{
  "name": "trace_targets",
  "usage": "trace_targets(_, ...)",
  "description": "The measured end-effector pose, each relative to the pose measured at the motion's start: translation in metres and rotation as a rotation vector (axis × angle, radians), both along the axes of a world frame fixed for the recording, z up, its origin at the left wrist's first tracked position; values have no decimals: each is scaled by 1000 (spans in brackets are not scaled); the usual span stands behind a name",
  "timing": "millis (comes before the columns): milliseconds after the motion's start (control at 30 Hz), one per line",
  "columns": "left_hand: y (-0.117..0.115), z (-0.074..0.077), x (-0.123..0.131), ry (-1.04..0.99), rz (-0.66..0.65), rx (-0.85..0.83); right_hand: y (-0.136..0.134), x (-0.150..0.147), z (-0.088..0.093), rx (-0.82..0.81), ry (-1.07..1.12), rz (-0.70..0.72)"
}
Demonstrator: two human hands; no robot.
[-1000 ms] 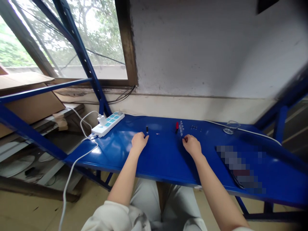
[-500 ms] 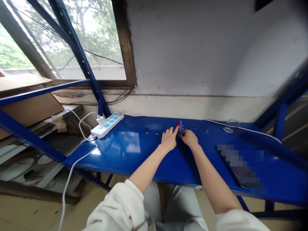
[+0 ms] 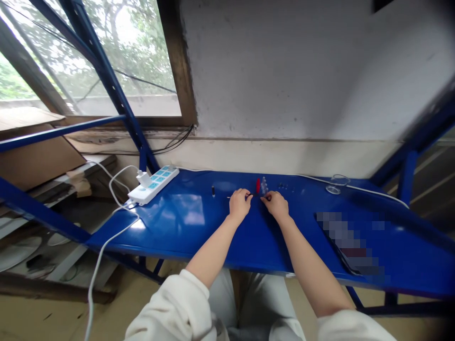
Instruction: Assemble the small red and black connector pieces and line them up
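Observation:
Near the middle of the blue table, my left hand is curled with thumb and fingertips together. Something small and dark shows by its fingertips, too small to name. My right hand is closed in a pinch a short way to the right; what it pinches is hidden. Its fingertips are at the near end of a clear, bumpy strip, which looks like a terminal block. A red piece stands or lies just left of that strip. A thin pale tip shows left of my left hand.
A small black cylinder stands to the left. A white power strip with a plug and cable is at the left end. Several tiny parts lie right of the strip, and a clear round item farther right. A blurred-out flat object lies front right.
My left hand has drawn back from the red piece, and its pointing finger has curled into a pinch. My right hand stays by the clear strip. The view has shifted slightly.

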State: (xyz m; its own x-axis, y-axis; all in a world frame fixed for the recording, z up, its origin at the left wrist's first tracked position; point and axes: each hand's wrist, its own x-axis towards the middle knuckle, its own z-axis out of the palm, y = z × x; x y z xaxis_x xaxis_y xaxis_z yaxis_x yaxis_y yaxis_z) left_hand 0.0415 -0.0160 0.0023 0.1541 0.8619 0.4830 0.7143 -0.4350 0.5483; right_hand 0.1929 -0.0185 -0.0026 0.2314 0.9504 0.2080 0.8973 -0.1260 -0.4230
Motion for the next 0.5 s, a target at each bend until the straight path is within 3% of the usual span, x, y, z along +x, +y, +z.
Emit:
trace_targets(167,-2,8,-6,-204,-4,52,-6,-4,4,24,-13,56)
trace_targets(333,-5,9,-2,-222,-34,75,-14,-9,12,67,-42,152)
trace_targets(500,-5,8,-2,-262,-36,112,-16,-10,15,64,-59,159)
